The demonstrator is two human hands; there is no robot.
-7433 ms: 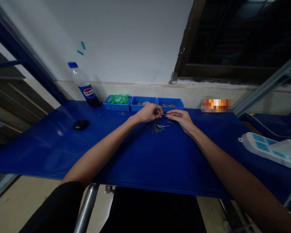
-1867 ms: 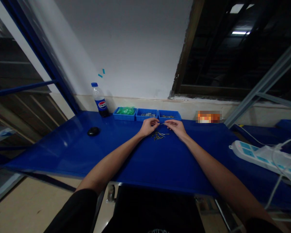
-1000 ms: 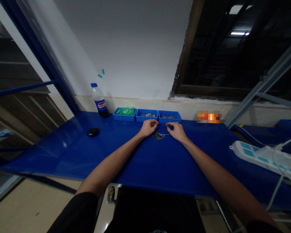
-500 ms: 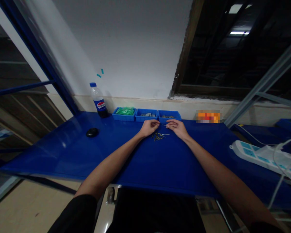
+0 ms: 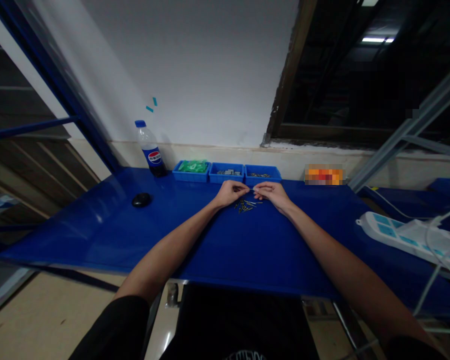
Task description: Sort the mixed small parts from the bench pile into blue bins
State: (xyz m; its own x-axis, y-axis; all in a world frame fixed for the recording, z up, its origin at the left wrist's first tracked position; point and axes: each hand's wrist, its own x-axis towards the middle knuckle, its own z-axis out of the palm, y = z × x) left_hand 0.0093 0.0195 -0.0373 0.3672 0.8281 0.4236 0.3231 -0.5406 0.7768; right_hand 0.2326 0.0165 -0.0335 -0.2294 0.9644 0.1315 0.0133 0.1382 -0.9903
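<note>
My left hand (image 5: 230, 192) and my right hand (image 5: 270, 193) meet far out over the blue table (image 5: 225, 245), fingertips nearly touching. Both are pinched on a thin metal pin (image 5: 251, 189) held between them. Just under the hands lies a small pile of loose pins (image 5: 245, 205). Behind them stands a row of three blue bins: the left bin (image 5: 191, 170) with green parts, the middle bin (image 5: 226, 172) with small grey parts, the right bin (image 5: 263, 174) with more pins.
A cola bottle (image 5: 149, 149) stands at the back left by the wall. A black mouse-like object (image 5: 141, 200) lies left of the hands. A white power strip (image 5: 405, 231) with cables lies at the right edge. Blue shelf frames rise on the left.
My right hand dipped toward the pile and came back to meet the left hand at the pin. The view has tilted slightly.
</note>
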